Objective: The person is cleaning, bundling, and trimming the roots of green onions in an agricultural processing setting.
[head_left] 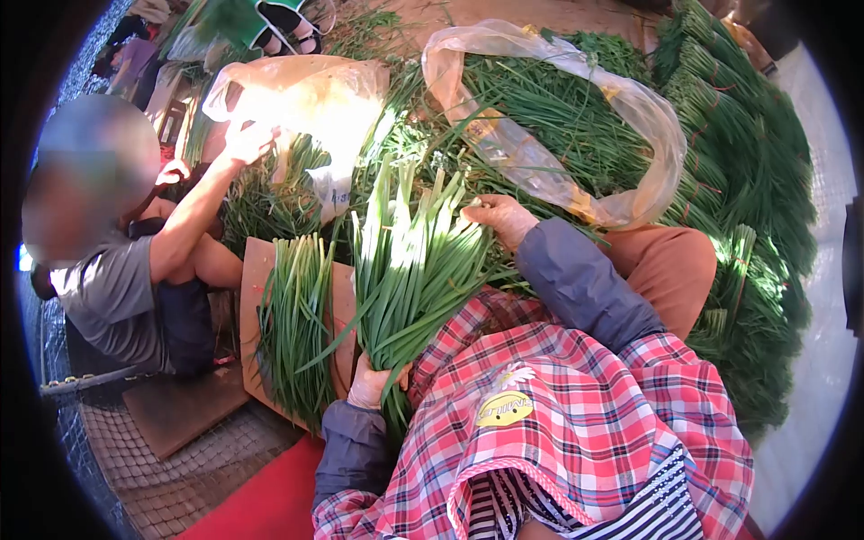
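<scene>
Across the right and top, stacked greens (747, 180) fill the ground, with a clear bag (576, 135) lying over them. At left, a co-worker (135, 270) reaches into another bag (306, 99). Nearer, a cut bunch (297, 333) rests on cardboard (256, 270). The left hand (373, 387) is clamped around the base of an upright bundle (409, 261); the right hand (499, 216) rests closed at its tips.

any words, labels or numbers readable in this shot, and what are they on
Yellow oval patch on the plaid apron: it carries lettering, too small and blurred to read.
Clear plastic bag over the greens: yellowish marks on it, not readable as text.
White bag near the other person's hand: faint dark marks low down, unreadable.
Nothing else bears text.
</scene>
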A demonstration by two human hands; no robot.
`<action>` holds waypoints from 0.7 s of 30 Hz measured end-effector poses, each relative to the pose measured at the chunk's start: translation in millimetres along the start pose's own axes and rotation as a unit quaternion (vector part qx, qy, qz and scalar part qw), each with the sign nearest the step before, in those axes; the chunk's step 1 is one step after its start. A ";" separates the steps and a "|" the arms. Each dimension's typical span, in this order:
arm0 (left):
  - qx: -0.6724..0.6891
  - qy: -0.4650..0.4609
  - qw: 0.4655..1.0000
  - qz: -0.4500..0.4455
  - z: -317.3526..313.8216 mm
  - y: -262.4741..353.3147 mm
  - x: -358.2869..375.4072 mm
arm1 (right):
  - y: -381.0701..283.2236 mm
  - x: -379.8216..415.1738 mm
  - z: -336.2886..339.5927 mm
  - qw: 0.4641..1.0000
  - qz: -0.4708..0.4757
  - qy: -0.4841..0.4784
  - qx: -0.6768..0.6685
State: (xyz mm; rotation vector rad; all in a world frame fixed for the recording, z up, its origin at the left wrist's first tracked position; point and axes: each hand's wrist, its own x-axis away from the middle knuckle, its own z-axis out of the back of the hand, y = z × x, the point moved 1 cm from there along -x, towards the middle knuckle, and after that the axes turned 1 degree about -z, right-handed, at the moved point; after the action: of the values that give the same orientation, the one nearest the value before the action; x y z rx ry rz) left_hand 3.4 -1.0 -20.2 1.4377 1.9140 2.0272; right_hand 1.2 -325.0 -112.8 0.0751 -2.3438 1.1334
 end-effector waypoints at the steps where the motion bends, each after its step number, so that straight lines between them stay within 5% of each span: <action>1: 0.001 0.011 1.000 0.003 -1.1 -0.4 -0.3 | -10.7 8.9 -11.1 0.999 0.009 -0.018 -0.043; 9: -0.037 0.039 0.998 -0.041 0.6 -17.2 -1.2 | 8.3 -12.9 5.1 0.998 -0.034 0.009 0.062; 13: -0.012 0.011 0.999 -0.036 3.3 -20.2 -2.0 | -18.8 6.0 -9.6 0.941 -0.031 0.004 0.336; 16: 0.003 0.005 0.999 -0.031 5.9 -18.3 -3.9 | -6.9 -5.9 6.1 0.945 0.081 -0.138 0.285; 20: -0.001 0.013 0.999 -0.033 -3.5 -7.2 -0.2 | -27.9 10.8 5.7 0.854 -0.046 -0.141 0.499; 21: -0.003 0.010 1.000 -0.028 -4.9 -4.5 -0.2 | -14.4 0.0 16.1 0.788 0.139 -0.159 0.578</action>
State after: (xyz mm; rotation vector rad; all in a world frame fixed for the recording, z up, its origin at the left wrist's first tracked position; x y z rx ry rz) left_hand -1.8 -3.8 -23.1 1.3511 1.9322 2.0285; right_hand -1.9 -346.3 -110.6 0.3812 -1.5335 2.7220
